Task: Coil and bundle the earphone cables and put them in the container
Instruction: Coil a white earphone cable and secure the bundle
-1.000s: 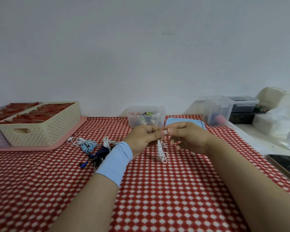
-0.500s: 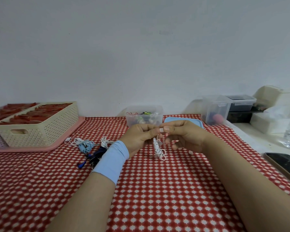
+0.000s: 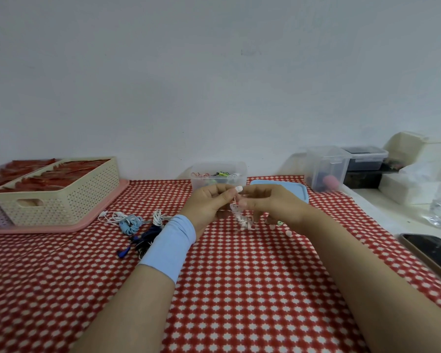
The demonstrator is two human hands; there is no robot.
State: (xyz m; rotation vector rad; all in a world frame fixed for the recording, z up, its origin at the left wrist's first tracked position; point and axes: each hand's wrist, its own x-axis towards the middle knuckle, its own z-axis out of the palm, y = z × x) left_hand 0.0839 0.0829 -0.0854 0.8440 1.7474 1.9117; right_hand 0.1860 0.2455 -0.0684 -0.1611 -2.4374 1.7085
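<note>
The red checked tablecloth (image 3: 239,289) is filling the lower view, with a cream basket (image 3: 61,200) sitting at 9 o'clock. The left hand (image 3: 209,205) and right hand (image 3: 273,206) are meeting mid-table, both with fingers curled. The left thumb and forefinger are pinching the top of the white earphone cable (image 3: 242,217). The right fingertips are closing on it just below, though blur is softening them. The cable's coiled part is hanging between the hands. The clear container (image 3: 201,183) is standing just behind at 12 o'clock, and loose cables (image 3: 133,222) are lying at 9 o'clock of the hands.
</note>
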